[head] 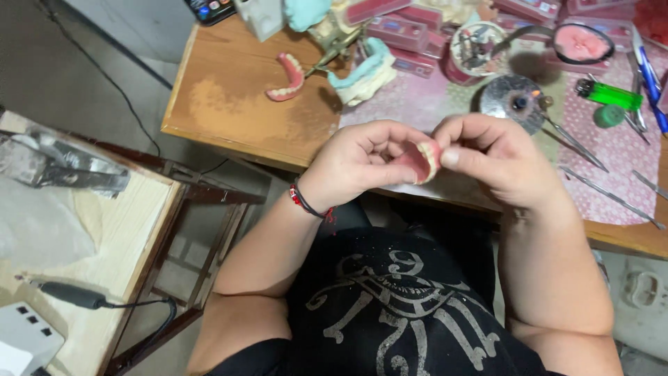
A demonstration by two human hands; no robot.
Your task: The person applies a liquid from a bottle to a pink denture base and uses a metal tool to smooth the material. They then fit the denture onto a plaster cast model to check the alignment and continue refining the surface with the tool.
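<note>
The denture [420, 161] pinched between the left hand [362, 163] and right hand [497, 160] is pink with cream teeth. A red and black cord bracelet [306, 202] circles the left wrist. Beyond the denture, a second denture [287, 78] shows the same pink on the brown wooden table [229, 104]. To the far right of it lie a bright green lighter [611, 94], blue pens [650, 73] and a pink patterned cloth [619, 150]. The black shirt [410, 306] carries a grey swirling print.
</note>
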